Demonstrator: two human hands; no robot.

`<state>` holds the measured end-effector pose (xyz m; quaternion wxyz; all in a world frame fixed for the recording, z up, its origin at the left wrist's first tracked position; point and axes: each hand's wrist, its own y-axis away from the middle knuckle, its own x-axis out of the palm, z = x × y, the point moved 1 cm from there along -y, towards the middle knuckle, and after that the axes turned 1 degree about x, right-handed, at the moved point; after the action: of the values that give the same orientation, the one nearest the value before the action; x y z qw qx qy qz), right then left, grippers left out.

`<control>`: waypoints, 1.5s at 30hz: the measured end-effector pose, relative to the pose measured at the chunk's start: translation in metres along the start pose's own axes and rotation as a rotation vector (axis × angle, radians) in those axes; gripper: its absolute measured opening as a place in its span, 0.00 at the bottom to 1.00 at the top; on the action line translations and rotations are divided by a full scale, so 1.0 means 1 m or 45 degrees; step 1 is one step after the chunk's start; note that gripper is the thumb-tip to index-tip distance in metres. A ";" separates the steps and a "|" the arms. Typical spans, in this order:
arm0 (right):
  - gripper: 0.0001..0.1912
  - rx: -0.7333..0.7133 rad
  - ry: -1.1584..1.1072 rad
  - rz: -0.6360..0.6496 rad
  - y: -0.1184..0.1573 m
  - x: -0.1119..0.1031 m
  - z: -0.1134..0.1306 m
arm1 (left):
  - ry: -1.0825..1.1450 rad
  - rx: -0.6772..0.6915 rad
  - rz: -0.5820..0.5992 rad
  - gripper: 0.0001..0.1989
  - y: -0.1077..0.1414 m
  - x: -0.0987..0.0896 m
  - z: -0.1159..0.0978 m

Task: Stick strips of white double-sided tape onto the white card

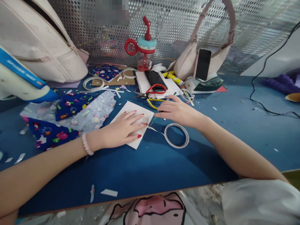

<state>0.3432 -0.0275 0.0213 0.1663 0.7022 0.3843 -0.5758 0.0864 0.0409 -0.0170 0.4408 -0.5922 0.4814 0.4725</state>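
Note:
My left hand lies flat with spread fingers on a white card, which rests on the blue table at an angle. A strip of tape runs from the card's right edge to a roll of white double-sided tape lying on its side. My right hand hovers just right of the card, fingers stretched out and apart, with nothing visible in it. Close to its fingertips lie scissors with one red and one yellow handle, blades pointing left. Whether the fingers touch the yellow handle I cannot tell.
Patterned blue and pale fabric pieces lie left, beside a blue-and-white bottle. At the back stand a backpack, a red-handled cup, a phone and a handbag. Another tape roll and paper scraps are scattered; a black cable crosses right.

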 end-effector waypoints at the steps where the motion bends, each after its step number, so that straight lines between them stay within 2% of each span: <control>1: 0.19 0.007 0.009 -0.008 0.001 0.001 -0.001 | -0.008 0.009 0.003 0.23 0.000 0.000 0.001; 6: 0.19 0.044 0.053 -0.028 0.003 0.006 -0.002 | -0.069 0.035 -0.033 0.23 0.000 0.002 0.003; 14: 0.18 0.019 0.015 -0.045 0.000 0.007 -0.001 | -0.102 0.017 0.001 0.25 0.000 0.004 -0.001; 17: 0.18 0.013 -0.016 -0.044 -0.005 0.005 0.000 | -0.098 -0.011 0.047 0.26 0.000 0.004 -0.002; 23: 0.19 -0.053 0.132 -0.010 -0.017 0.001 0.002 | -0.074 -0.088 0.164 0.27 0.000 0.003 -0.005; 34: 0.20 0.088 -0.223 0.024 -0.019 0.005 -0.003 | -0.060 -0.054 0.117 0.28 -0.001 0.005 -0.005; 45: 0.20 0.103 -0.241 0.036 -0.018 0.007 -0.008 | -0.083 -0.106 0.193 0.28 -0.002 0.005 -0.005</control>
<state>0.3358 -0.0085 0.0204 0.1815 0.6561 0.3332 -0.6523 0.0897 0.0358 -0.0206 0.3943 -0.5563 0.4902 0.5430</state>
